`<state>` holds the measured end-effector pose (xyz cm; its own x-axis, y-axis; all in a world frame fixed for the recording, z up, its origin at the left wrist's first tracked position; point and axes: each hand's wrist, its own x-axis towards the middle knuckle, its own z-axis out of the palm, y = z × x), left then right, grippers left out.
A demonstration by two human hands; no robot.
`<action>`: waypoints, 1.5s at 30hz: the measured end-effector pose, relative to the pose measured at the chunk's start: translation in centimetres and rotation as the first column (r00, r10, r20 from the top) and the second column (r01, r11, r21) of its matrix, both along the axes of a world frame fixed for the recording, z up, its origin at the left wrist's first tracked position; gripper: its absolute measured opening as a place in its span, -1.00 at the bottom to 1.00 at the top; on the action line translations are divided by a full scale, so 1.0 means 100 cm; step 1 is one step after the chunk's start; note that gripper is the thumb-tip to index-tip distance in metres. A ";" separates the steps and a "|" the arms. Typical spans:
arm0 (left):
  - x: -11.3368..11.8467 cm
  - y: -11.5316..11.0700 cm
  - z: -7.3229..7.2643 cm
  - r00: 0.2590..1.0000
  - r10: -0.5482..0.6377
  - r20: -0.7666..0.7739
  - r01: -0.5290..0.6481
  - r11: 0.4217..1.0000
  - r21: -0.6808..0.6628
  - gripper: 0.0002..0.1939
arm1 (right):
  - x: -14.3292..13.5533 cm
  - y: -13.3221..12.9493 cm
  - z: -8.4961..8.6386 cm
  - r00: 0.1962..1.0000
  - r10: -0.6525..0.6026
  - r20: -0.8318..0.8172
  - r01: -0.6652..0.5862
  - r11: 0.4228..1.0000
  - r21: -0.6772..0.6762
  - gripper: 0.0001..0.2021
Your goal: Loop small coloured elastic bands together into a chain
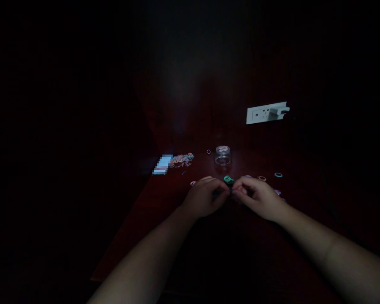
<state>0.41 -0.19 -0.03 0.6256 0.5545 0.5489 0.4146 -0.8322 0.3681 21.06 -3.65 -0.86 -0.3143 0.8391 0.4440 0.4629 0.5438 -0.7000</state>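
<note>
My left hand (206, 195) and my right hand (259, 197) meet fingertip to fingertip above the dark red table (148, 219). Both pinch, thumb against forefinger, at a small dark thing too dim to name. Just behind the fingertips lies a green hair tie (228, 180), looking coiled or bunched. A pink band (193, 183) shows partly past my left knuckles. Beyond my right hand are an orange hair tie (262, 178) and a teal hair tie (278, 175), with a pale purple one (277, 192) partly hidden by that hand.
A clear lidded jar (223, 156) stands at the back, a small ring (208, 151) beside it. Left of these is a heap of pastel hair ties (182, 159) and a bright, pixelated rectangle (163, 164). A wall socket (266, 112) holds a white plug (280, 111). Surroundings are very dark.
</note>
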 end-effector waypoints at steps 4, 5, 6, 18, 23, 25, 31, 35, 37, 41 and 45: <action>0.000 0.001 -0.002 1.000 0.011 -0.006 -0.011 1.000 0.007 -0.90 | 0.001 0.000 -0.001 1.000 0.008 0.005 -0.008 1.000 0.000 -0.84; -0.001 0.001 -0.002 1.000 0.020 -0.008 -0.020 1.000 0.004 -0.90 | 0.002 0.000 -0.001 1.000 0.010 0.004 -0.010 1.000 0.000 -0.85; -0.001 0.001 -0.002 1.000 0.028 -0.009 -0.028 1.000 0.000 -0.89 | 0.002 0.000 -0.001 1.000 0.010 0.001 -0.010 1.000 0.000 -0.85; -0.002 0.001 0.000 0.999 0.014 0.036 -0.014 1.000 0.002 -0.92 | 0.001 -0.002 0.004 1.000 -0.020 -0.001 0.020 0.999 0.033 -0.86; -0.001 -0.002 0.002 0.999 0.005 0.053 -0.006 1.000 0.006 -0.80 | -0.002 -0.001 0.002 1.000 -0.005 -0.012 0.005 1.000 -0.004 -0.83; 0.001 -0.002 0.002 0.999 -0.017 0.034 0.017 1.000 0.002 -0.81 | -0.003 -0.001 0.001 1.000 0.002 -0.011 -0.002 1.000 -0.005 -0.83; 0.001 0.000 0.001 0.999 -0.034 0.019 0.034 0.999 0.000 -0.93 | 0.000 0.001 -0.001 1.000 0.021 0.006 -0.021 1.000 -0.013 -0.84; 0.000 0.001 0.001 0.999 -0.029 0.019 0.029 1.000 -0.003 -0.93 | 0.001 0.001 -0.002 1.000 0.021 0.006 -0.021 1.000 -0.013 -0.85; -0.001 0.002 0.001 1.000 -0.020 0.020 0.020 1.000 -0.005 -0.94 | 0.001 0.000 -0.002 1.000 0.016 0.010 -0.015 1.000 -0.004 -0.85; -0.001 0.002 0.000 1.000 0.002 0.019 -0.002 1.000 -0.012 -0.94 | 0.002 0.000 -0.002 1.000 0.005 0.011 -0.005 1.000 0.014 -0.87; -0.001 0.003 -0.001 1.000 0.008 0.028 -0.007 1.000 -0.013 -0.94 | 0.003 0.000 -0.003 1.000 0.007 0.009 -0.007 1.000 0.006 -0.86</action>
